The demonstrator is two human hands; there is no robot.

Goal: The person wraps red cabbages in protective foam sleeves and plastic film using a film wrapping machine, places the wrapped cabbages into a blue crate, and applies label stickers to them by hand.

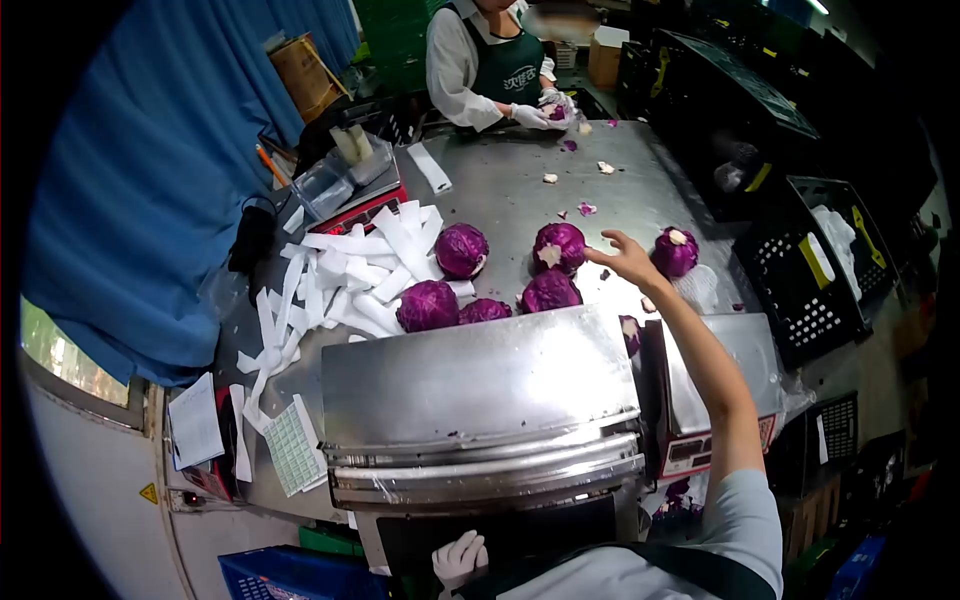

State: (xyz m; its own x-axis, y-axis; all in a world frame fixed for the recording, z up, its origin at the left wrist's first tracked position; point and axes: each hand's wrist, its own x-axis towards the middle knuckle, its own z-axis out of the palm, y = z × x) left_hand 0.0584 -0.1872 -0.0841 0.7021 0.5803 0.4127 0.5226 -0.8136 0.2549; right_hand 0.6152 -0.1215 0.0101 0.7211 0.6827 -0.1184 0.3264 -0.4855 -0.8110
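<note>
My right hand [624, 260], bare, reaches over the steel table with fingers outstretched and apart. Its fingertips are close to a red cabbage [558, 246] with a pale cut stem; whether they touch it I cannot tell. Another red cabbage [675, 252] sits to the right of the hand. More cabbages lie behind the steel wrapping machine [480, 380], including one [550, 292] just in front of the nearest. My left hand [460, 558], in a white glove, is low at the machine's near side. Its fingers are curled together, and nothing shows in them.
Across the table [490, 180] a co-worker's gloved hands [545, 112] hold a red cabbage. White foam strips [365, 265] are heaped left. A scale [700, 450] stands right of the machine, black crates [800, 280] beyond. Leaf scraps lie on the table.
</note>
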